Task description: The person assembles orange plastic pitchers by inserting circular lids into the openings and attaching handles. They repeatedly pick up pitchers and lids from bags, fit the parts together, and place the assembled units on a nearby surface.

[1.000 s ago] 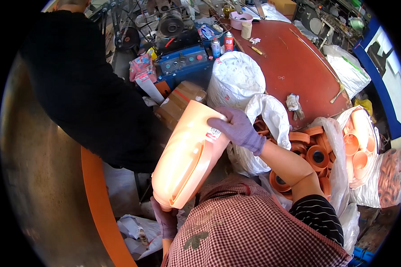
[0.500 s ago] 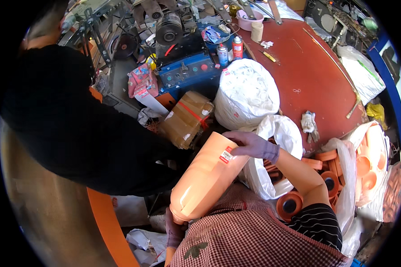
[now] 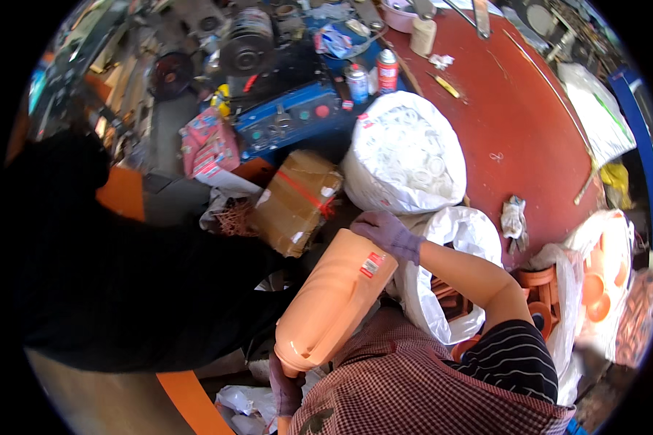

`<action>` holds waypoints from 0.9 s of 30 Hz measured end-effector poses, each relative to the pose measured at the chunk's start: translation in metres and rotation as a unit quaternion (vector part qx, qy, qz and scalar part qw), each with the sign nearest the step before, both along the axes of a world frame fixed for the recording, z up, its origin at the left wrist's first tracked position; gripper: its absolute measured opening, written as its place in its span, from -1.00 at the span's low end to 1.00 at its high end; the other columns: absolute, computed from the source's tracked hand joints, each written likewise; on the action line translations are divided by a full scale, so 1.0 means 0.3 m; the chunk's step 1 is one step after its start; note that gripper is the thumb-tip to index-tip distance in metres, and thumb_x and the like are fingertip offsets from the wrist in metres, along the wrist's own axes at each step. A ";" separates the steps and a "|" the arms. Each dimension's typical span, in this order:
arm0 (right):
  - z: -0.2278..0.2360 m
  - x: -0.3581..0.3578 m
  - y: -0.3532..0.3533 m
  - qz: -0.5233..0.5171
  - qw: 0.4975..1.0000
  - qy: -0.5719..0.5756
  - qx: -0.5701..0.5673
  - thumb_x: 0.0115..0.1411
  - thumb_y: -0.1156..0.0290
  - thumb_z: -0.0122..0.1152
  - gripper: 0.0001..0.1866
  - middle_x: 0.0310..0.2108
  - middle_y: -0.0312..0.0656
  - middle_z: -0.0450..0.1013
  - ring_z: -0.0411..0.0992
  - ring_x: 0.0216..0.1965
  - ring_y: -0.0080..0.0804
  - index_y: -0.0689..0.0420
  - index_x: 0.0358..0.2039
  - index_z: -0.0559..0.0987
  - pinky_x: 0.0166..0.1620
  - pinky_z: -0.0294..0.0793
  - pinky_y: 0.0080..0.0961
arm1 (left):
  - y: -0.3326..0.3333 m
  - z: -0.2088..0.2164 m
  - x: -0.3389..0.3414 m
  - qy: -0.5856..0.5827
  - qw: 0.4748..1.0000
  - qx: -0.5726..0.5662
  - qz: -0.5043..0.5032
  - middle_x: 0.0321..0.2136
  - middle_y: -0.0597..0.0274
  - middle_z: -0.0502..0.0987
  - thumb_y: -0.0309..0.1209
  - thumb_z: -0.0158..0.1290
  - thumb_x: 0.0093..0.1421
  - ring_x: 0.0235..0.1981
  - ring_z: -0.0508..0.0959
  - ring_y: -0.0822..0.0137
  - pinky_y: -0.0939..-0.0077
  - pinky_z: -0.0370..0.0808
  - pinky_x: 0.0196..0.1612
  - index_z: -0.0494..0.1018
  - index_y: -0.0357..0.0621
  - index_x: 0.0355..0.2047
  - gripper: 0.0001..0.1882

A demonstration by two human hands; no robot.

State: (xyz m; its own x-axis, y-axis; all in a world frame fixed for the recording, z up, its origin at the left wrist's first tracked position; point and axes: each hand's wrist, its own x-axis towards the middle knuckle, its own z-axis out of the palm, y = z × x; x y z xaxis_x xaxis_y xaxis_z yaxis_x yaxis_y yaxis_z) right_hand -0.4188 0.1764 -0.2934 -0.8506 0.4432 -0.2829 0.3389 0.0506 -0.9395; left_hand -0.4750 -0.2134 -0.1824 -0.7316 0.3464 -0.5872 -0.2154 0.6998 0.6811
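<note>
A large peach-orange plastic cylinder, with a rounded shoulder and a narrow neck, lies tilted in front of my checked apron. A red and white label sticks to its side. At the wide upper end, my right hand in a purple glove curls its fingers over the rim. The gloved left hand holds the neck end from below, its fingers partly hidden. Beside the right forearm stands a white sack with orange-brown parts inside.
A person in black bends close on the left. Ahead are a taped cardboard box, a white sack of clear plastic pieces and two spray cans. A red-brown table bears a glove. Orange parts lie right.
My right hand has shifted from the cylinder's labelled side onto its upper rim, fingers now curled in. The person in black has bent lower. The whole view has shifted slightly.
</note>
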 end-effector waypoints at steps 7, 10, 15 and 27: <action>0.042 0.028 0.058 -0.015 0.994 -0.005 -0.111 0.30 0.17 0.10 -0.58 -0.21 -0.15 0.58 0.49 -0.17 -0.50 0.27 -0.05 0.58 -0.03 0.46 -0.53 | 0.072 -0.093 -0.068 -0.094 0.977 0.108 0.158 0.01 0.03 0.45 -0.60 0.14 -0.07 -0.01 0.50 0.12 0.39 0.53 -0.13 0.14 -0.26 0.22 -0.21; 0.001 0.052 0.077 -0.035 0.995 0.033 -0.088 0.31 0.17 0.08 -0.60 -0.30 -0.16 0.59 0.51 -0.26 -0.52 0.27 -0.09 0.59 -0.10 0.50 -0.52 | 0.090 -0.118 -0.101 0.197 0.962 0.036 -0.184 -0.03 0.05 0.46 -0.54 0.16 -0.05 -0.09 0.51 0.11 0.33 0.47 -0.03 0.19 -0.27 0.14 -0.30; -0.097 0.110 0.321 -0.146 0.983 0.025 -0.107 0.33 0.20 0.05 -0.65 -0.43 -0.19 0.58 0.53 -0.43 -0.49 0.16 -0.04 0.57 -0.31 0.54 -0.51 | 0.148 -0.220 -0.146 0.045 0.983 0.139 -0.109 -0.18 0.12 0.47 -0.41 0.03 0.16 -0.33 0.54 0.33 0.59 0.45 -0.47 0.23 -0.18 0.07 -0.53; -0.420 -0.010 1.422 -0.252 0.727 -0.312 0.558 0.29 0.24 -0.09 -0.60 0.13 -0.05 0.40 0.37 0.16 -0.07 -0.01 0.10 0.48 0.17 0.38 -0.15 | -0.064 -0.857 -0.185 0.026 0.969 0.053 -0.241 -0.01 -0.03 0.48 -0.16 0.13 0.19 -0.05 0.52 0.02 0.14 0.50 -0.13 0.22 -0.11 0.22 -0.35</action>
